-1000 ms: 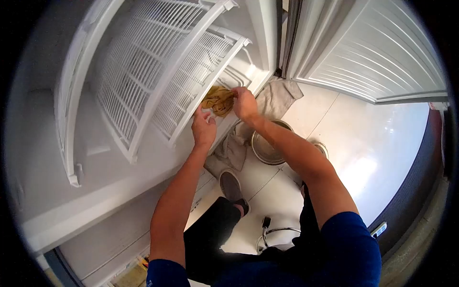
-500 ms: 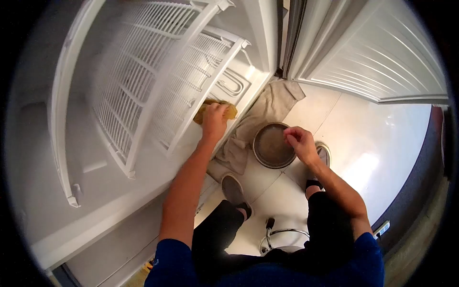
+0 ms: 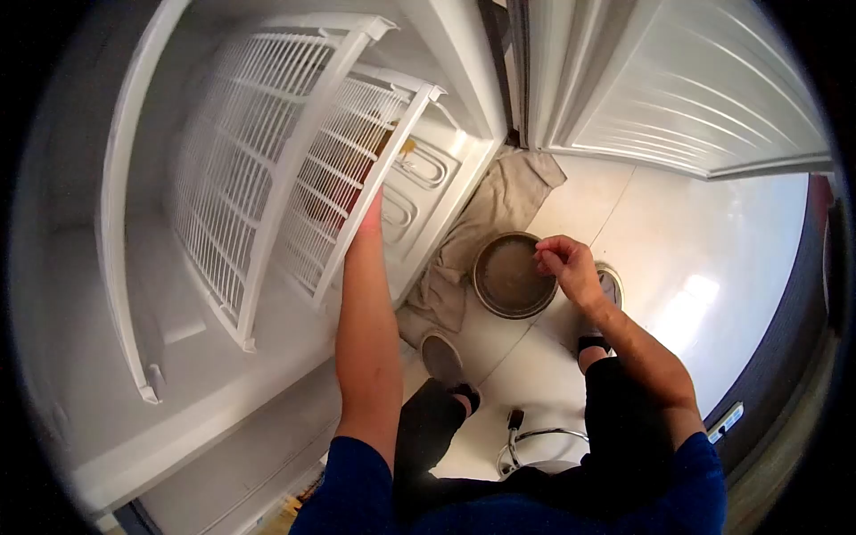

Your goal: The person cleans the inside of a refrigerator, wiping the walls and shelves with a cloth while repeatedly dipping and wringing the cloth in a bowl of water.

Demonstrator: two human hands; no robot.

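Observation:
My left hand (image 3: pixel 357 192) reaches inside the white freezer compartment, beneath the lowest wire shelf (image 3: pixel 334 169), and shows only partly through its wires. It is closed on a yellowish-brown cloth (image 3: pixel 399 143), which lies against the compartment's floor at the far side. The shelf's front bar crosses over my wrist. My right hand (image 3: pixel 567 266) hovers at the right rim of a round basin (image 3: pixel 513 276) on the floor. Its thumb and fingers are pinched together, with nothing visible in them. The basin holds murky greyish-brown water.
A crumpled grey-beige towel (image 3: pixel 499 196) lies along the freezer's lower edge. The freezer door (image 3: pixel 695 98) stands open at upper right. More wire shelves (image 3: pixel 232 178) are at left. My feet flank the basin, and a chrome stool base (image 3: pixel 544 434) is between my legs.
My left hand has moved with the cloth from the front edge of the compartment deeper in under the shelf. My right hand has stayed near the basin's rim. The view has shifted slightly.

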